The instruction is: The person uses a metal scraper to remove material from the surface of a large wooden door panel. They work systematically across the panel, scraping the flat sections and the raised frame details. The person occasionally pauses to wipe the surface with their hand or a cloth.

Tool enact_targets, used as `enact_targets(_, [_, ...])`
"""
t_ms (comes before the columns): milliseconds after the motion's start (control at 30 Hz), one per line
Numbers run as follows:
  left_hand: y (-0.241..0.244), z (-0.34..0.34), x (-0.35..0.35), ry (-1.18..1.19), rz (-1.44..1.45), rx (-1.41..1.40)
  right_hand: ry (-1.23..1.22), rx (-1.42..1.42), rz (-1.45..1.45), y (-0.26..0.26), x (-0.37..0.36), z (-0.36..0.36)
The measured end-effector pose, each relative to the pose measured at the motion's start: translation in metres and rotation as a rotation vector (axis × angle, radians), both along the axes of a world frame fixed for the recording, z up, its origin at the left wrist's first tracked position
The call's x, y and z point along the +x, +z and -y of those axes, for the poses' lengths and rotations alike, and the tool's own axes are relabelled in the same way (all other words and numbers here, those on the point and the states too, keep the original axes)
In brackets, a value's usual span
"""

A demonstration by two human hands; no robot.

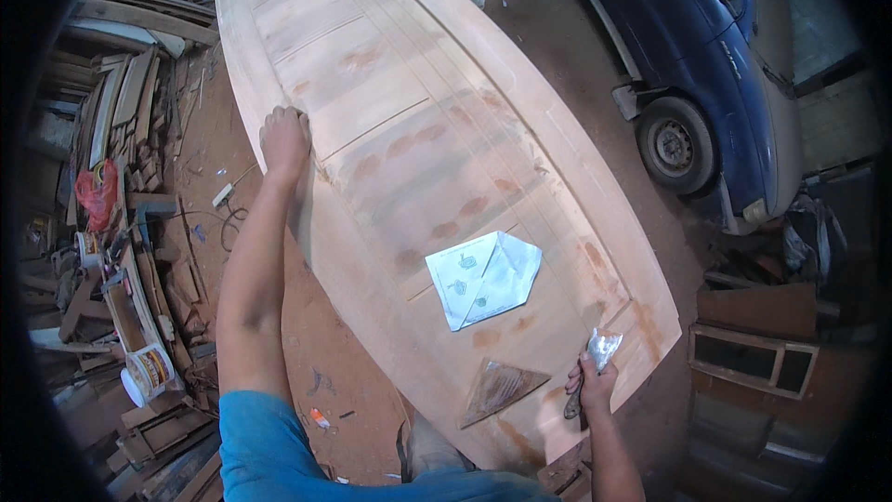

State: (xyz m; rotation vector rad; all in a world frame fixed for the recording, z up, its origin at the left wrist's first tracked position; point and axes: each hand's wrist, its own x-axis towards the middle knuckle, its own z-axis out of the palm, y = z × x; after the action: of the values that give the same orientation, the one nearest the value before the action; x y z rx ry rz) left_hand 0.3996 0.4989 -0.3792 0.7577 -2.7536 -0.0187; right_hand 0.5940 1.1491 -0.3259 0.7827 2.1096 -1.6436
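Observation:
A large pale wooden door (390, 118) with grooved boards and a raised border lies before me, marked with several reddish-brown filler patches. My left hand (284, 139) rests, fingers curled, on the left border near the inner groove; its fingertips are hidden. Down at the near right corner, my right hand (596, 383) grips a putty knife (605, 345), its shiny blade pointing away from me and its dark handle showing below the fingers. A folded sheet of printed white paper (481, 279) lies on the boards. Closer to me sits a triangular brown-smeared board (505, 390).
A dark blue vehicle (697, 63) stands at right, above a glazed-style wooden frame (752, 361). Stacked timber (132, 104), a red plastic bag (97, 195) and a white tub (148, 373) line the left. A white power strip (222, 194) with a cord lies on the dirt floor.

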Motion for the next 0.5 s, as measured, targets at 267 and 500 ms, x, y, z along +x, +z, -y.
enact_targets(267, [0.018, -0.038, 0.038, 0.093, -0.467, 0.957, -0.028, -0.023, -0.043, -0.007, 0.004, -0.004])
enact_targets(500, [0.019, -0.019, 0.108, 0.178, -0.842, 1.027, -0.007, 0.009, -0.081, -0.015, 0.008, -0.007])
